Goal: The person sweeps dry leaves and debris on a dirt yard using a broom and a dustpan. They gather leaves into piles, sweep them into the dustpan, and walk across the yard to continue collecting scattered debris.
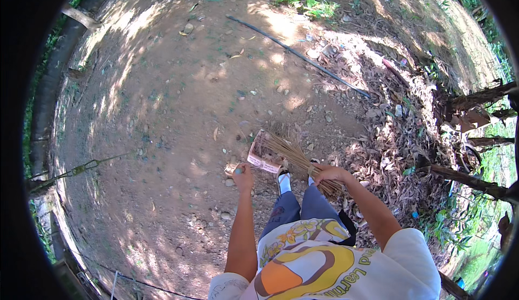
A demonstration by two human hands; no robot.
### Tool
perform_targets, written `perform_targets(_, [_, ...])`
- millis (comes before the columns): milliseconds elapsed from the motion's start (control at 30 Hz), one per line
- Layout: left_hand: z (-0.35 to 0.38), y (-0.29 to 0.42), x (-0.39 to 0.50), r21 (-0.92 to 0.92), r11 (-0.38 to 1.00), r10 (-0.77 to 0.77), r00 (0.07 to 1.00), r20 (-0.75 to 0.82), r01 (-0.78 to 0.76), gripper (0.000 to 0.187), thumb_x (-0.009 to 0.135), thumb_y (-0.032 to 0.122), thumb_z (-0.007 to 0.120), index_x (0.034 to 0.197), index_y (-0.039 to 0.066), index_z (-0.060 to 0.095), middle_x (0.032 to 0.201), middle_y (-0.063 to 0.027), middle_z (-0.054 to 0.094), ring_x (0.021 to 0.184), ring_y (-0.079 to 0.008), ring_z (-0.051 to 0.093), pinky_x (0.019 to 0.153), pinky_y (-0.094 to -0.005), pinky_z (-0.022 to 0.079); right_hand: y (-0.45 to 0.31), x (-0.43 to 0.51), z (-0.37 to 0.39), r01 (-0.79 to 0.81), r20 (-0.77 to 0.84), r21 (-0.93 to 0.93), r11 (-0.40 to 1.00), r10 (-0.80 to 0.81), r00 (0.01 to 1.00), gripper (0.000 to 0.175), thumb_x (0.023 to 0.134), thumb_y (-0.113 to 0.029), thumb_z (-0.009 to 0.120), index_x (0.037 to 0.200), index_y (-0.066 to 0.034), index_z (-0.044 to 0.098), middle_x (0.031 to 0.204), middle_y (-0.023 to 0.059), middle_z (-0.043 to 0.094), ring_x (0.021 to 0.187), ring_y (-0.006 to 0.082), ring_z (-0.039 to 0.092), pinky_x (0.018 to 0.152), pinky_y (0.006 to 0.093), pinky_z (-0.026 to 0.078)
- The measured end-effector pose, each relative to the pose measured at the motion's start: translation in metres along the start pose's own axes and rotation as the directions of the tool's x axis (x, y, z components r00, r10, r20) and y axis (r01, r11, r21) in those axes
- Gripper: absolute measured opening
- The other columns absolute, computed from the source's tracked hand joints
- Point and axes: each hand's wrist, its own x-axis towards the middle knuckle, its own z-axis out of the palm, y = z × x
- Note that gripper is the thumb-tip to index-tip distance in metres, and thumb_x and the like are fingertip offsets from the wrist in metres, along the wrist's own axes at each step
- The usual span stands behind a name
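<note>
My right hand grips a stick broom near its bound end. Its bristles fan out to the upper left, over a dustpan-like scoop. That scoop has a pale pink rim with printing on it, and the ground-coloured inside is partly covered by the bristles. Closed around a thin handle with a greenish end, my left hand is just left of the scoop. The handle seems to run to the scoop, though the join is hard to make out. Both tools are just ahead of my sandalled feet.
Dry leaves lie heaped along the right, beside wooden posts. A long dark pole rests on the dirt ahead. Stones dot the ground near my feet. At the left, a taut rope stretches inward. Green plants grow ahead.
</note>
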Motion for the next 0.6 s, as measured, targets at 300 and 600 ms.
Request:
perform_targets(300, [-0.050, -0.042, -0.004, -0.131, 0.977, -0.153, 0.981, 0.119, 0.168, 0.008, 0.081, 0.005, 0.061, 0.086, 0.000, 0.066, 0.071, -0.0016, 0.062, 0.065, -0.0092, 0.056, 0.059, -0.0243, 0.044, 0.032, -0.056, 0.013, 0.066, -0.389, 0.393, 0.917, 0.101, 0.916, 0.100, 0.065, -0.005, 0.069, 0.145, -0.0032, 0.010, 0.086, 0.0099, 0.062, 0.075, 0.0173, 0.060, 0.071, 0.0269, 0.048])
perform_targets(600, [-0.034, -0.014, -0.009, 0.029, 0.995, 0.086, 0.988, 0.131, -0.091, 0.008, 0.081, 0.005, 0.060, 0.086, 0.000, 0.065, 0.068, -0.0038, 0.060, 0.063, -0.0112, 0.055, 0.059, -0.0267, 0.044, 0.064, -0.007, 0.087, -0.010, -0.126, 0.390, 0.921, 0.064, 0.990, 0.086, 0.069, -0.006, 0.068, 0.141, -0.0030, 0.023, 0.086, 0.0080, 0.059, 0.072, 0.0158, 0.059, 0.065, 0.0295, 0.048])
